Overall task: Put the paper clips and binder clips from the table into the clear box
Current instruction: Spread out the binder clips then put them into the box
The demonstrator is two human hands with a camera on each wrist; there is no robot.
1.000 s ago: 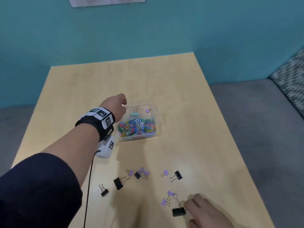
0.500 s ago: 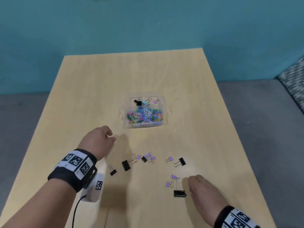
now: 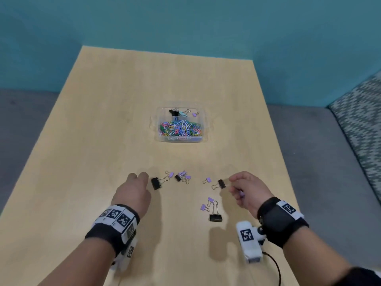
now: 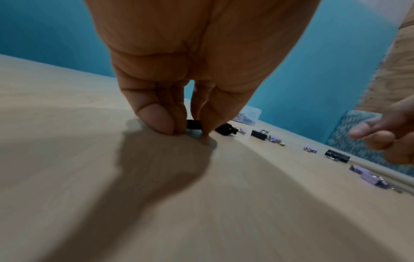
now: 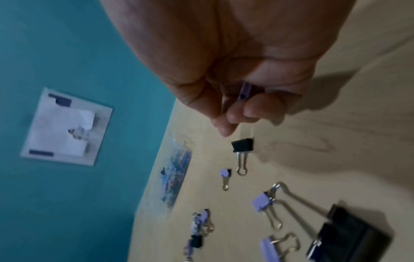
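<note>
We log the left hand (image 4: 179, 74) down on the surface (image 3: 123, 100), its grip narrow, pinching a small black binder clip (image 4: 193, 124). Right hand (image 3: 247, 190) curls round a purple binder clip (image 5: 245, 90); a black clip (image 3: 221, 183) lies just beyond its fingertips, handles pointing leftward. The clear box (image 3: 203, 139) sits well ahead, between both hands.

Black and lilac binder clips (image 3: 215, 217) (paper clips (image 3: 179, 130) multicoloured) on a pale wood-grain table (image 3: 107, 120), teal wall (image 3: 185, 23).

Teal wall (image 3: 185, 21), grey floor (image 3: 309, 141)
</note>
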